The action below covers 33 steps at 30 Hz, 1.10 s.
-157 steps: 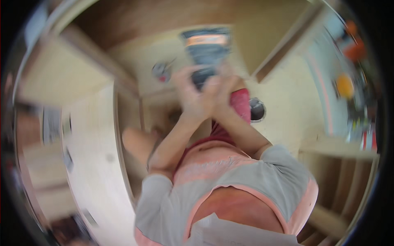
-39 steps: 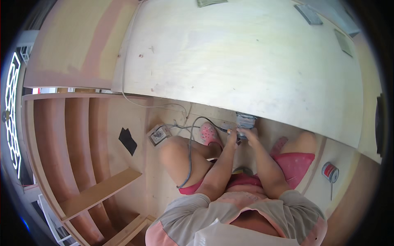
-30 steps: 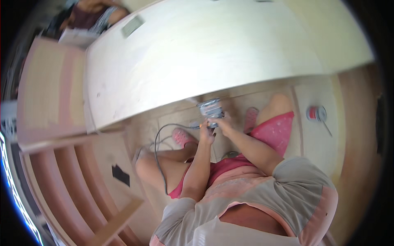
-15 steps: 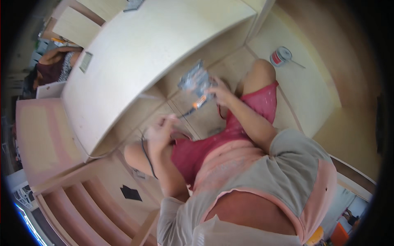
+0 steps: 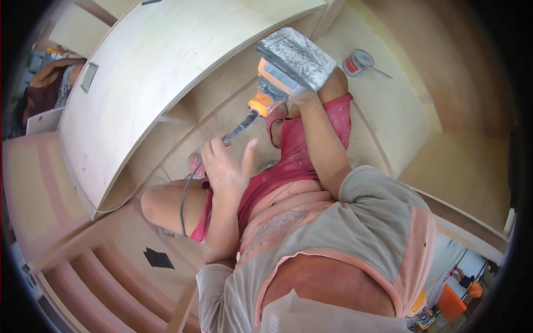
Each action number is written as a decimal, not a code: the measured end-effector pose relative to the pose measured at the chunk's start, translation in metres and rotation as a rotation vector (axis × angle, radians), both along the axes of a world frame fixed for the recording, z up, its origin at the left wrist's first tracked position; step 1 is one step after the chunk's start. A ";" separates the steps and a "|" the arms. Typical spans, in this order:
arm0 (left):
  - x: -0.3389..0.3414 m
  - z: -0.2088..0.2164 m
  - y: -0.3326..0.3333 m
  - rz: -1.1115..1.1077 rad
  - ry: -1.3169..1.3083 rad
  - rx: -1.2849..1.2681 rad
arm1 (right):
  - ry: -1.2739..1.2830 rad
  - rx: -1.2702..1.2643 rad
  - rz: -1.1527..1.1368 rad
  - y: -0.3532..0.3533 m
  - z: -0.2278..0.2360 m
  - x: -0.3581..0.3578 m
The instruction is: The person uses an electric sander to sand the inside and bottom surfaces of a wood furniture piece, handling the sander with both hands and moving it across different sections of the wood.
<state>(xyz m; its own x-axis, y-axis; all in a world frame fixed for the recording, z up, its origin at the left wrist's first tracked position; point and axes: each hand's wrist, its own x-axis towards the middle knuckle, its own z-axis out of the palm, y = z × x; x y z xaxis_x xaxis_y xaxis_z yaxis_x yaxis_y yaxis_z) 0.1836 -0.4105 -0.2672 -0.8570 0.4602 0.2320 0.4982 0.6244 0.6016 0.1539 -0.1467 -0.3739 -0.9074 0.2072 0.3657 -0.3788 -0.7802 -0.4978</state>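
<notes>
My right hand grips an orange and grey electric sander. The sander is tipped so that its flat rectangular pad, covered in whitish dust, faces up; its body hides most of my right fingers. A black power cord runs from the sander's orange end to my left hand. The fingers of that hand curl over the cord, while the thumb stands out to the side. Beyond the hand, the cord hangs down across my left leg.
A pale curved panel stands in front on the left. To the far right is a tin with a stick beside it. Wooden shelving lies at lower left. Another person is behind the panel.
The sander has risen and turned over, bringing its dusty pad into view. My left thumb has spread away from the cord. The whole view has shifted a little.
</notes>
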 end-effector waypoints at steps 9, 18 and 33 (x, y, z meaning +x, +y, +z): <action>-0.013 -0.014 -0.007 0.067 0.099 -0.264 | -0.370 0.390 0.234 -0.051 -0.005 -0.009; -0.018 -0.107 -0.038 0.383 -0.153 -0.604 | -0.806 0.604 0.382 -0.156 -0.086 -0.036; -0.073 -0.209 -0.048 0.798 -1.265 1.839 | -0.958 0.622 0.120 -0.211 -0.109 -0.043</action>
